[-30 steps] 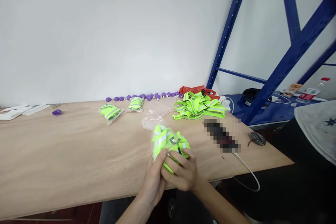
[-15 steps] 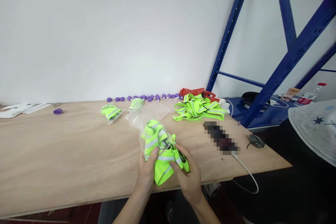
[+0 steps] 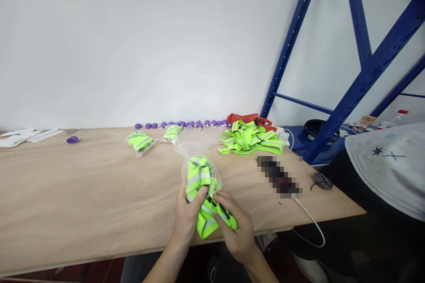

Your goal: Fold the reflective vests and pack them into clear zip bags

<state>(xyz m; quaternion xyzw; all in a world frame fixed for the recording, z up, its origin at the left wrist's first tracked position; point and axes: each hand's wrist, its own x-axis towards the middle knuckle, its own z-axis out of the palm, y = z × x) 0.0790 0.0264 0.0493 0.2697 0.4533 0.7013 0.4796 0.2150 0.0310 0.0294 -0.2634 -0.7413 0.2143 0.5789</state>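
Observation:
A bright yellow-green reflective strap with silver stripes lies folded, its upper part inside a clear plastic bag and its lower part outside. My left hand is closed around the bag's left side and the strap, thumb pressed on top near the bag's mouth. With thumb and fingers, my right hand grips the end of the strap sticking out, where black buckles show. Behind my hands lie two bagged reflective straps and another clear bag. A loose heap of the same straps sits farther right.
Purple caps line the wall, and one more cap lies left near white paper strips. A blurred-out device with a white cable and a dark mouse are right. Blue rack posts and a person's hat border the right side.
More of the strap now sits inside the bag, and the outer end is gathered narrower under my right hand. At the right, the person's hat has shifted left.

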